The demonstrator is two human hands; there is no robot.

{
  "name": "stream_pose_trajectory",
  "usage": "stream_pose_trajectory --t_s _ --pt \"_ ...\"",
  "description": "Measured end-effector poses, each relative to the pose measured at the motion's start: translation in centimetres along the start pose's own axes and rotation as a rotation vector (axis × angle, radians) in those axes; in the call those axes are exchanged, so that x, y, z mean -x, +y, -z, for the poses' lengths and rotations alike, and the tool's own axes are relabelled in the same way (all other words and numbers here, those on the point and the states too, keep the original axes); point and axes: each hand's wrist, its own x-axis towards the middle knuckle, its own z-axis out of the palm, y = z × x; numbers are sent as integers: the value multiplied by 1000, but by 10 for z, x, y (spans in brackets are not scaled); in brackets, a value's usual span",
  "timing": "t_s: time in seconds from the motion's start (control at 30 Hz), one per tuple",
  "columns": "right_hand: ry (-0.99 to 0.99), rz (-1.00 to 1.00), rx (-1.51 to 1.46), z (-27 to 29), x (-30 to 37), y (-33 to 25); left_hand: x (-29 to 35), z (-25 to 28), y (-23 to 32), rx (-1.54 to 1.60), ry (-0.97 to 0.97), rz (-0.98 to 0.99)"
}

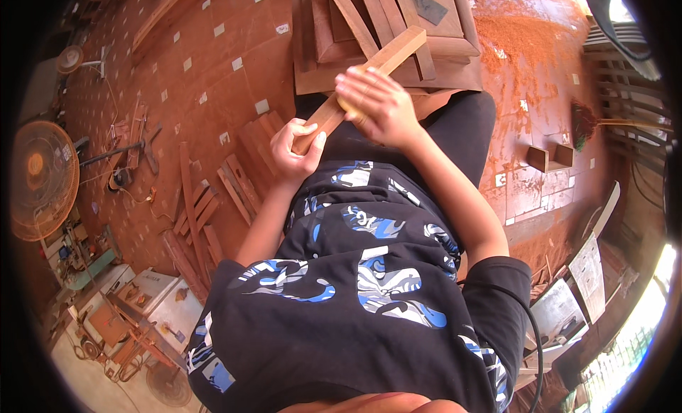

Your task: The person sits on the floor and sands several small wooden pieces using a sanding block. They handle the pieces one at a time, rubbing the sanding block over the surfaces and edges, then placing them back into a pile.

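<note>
- The wooden bar (400, 52) is held aslant above the lap (460, 129), its far end over stacked boards (334, 44).
- Its near end is clamped in the left hand (297, 150).
- A yellowish pad (346, 105) is gripped against it by the right hand (383, 109).

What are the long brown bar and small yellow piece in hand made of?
Long brown bar: probably bare wood, from its matt, uneven brown surface. Small yellow piece: possibly sandpaper by colour, but mostly under the right hand; finish unclear.
</note>
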Motion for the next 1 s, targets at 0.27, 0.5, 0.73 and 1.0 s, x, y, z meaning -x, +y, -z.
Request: stream_pose_trajectory --t_s 0.27,0.5,0.73,1.0 --pt "419 -476 -153 -9 15 70 2 -1 -5 79 33 85" --pt "46 -73 36 -3 -7 -18 0 -1 0 67 15 111" --pt "311 -247 200 -5 -8 51 0 1 -7 8 -21 -31" --pt "8 41 -28 -28 -17 -37 2 -4 -11 234 67 160"
